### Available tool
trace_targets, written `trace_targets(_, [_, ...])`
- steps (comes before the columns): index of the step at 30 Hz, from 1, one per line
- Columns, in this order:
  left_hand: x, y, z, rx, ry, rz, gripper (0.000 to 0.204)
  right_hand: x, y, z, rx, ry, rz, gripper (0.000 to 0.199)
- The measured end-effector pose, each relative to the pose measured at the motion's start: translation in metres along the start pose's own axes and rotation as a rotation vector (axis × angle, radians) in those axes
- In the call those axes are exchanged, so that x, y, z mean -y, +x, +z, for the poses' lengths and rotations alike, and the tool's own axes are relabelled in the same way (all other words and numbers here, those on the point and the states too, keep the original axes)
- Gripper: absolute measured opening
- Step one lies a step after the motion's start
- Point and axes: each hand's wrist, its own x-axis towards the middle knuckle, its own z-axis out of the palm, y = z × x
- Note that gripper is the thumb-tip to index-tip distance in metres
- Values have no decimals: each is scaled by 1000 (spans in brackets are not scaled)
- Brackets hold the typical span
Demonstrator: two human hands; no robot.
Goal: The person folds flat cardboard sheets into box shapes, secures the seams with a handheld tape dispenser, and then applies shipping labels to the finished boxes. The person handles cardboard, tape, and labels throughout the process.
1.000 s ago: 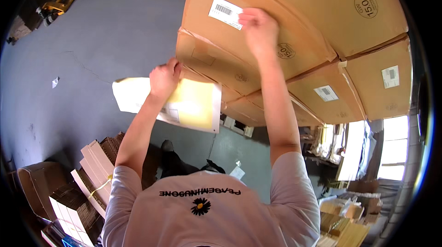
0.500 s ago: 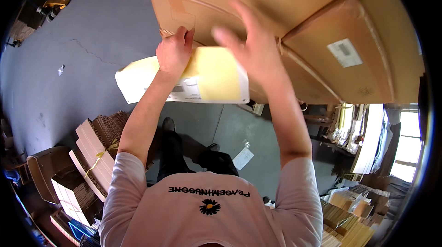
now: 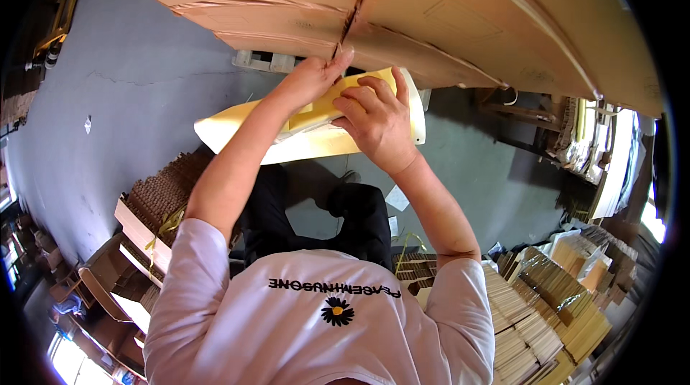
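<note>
A yellow-and-white sheet of labels (image 3: 323, 145) is held in front of me, below the big cardboard boxes. It is curled, with a bent fold along its middle. My left hand (image 3: 310, 85) is closed on its upper edge, thumb pointing toward the boxes. Beside it, the curled fingers of my right hand (image 3: 379, 125) pinch the sheet near the fold; my fingertips there are partly hidden. The stacked brown cartons (image 3: 277, 17) stand just beyond both hands, with a dark seam between two of them.
A pale pallet (image 3: 264, 61) shows under the cartons. Bundled flat cardboard (image 3: 159, 195) lies at my left, and stacks of cardboard pieces (image 3: 528, 331) at my right. A shelf with wrapped goods (image 3: 575, 141) stands farther right. Paper scraps (image 3: 397, 198) lie on the grey floor.
My view has shifted along the cartons toward the right. My right hand, raised and blurred before, has come down onto the label sheet, which is now curled and folded.
</note>
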Motion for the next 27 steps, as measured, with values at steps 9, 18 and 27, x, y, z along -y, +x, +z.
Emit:
trace_targets(9, [53, 26, 27, 587, -683, 53, 28, -53, -23, 12, -74, 196, -128, 36])
trace_targets(18, [75, 63, 52, 522, -710, 143, 34, -78, -41, 43, -245, -9, -286, 29])
trace_targets(27, [149, 141, 51, 336, -452, 440, 19, -122, -66, 133, -409, 28, -402, 22])
